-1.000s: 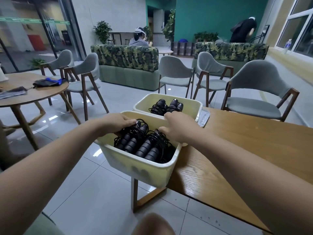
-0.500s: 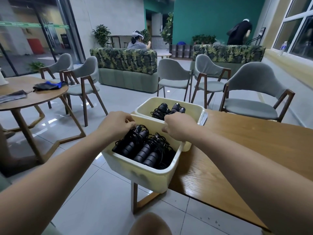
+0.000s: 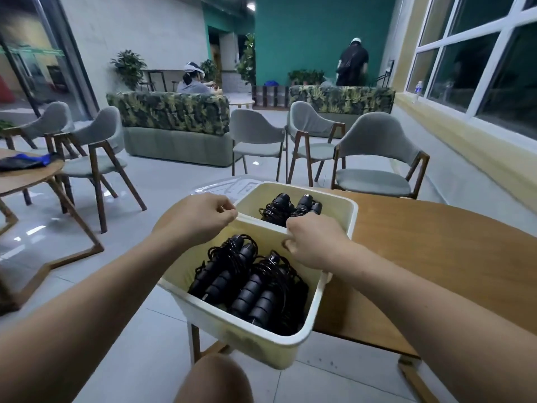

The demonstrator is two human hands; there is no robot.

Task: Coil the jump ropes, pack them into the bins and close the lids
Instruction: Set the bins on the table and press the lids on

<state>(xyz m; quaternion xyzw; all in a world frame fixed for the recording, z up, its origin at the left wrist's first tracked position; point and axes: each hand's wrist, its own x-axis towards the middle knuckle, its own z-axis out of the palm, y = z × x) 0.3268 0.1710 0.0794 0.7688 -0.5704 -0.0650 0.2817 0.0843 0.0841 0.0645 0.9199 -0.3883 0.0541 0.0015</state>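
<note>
Head: left hand, right hand fingers clamp near bin rim; far bin abuts.

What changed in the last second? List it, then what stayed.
The near bin has come toward the person and hangs further past the table edge. The left hand and right hand still grip its far rim. A clear lid now shows left of the far bin; before, one showed at its right. Jump ropes remain in both bins, no lid on.
</note>
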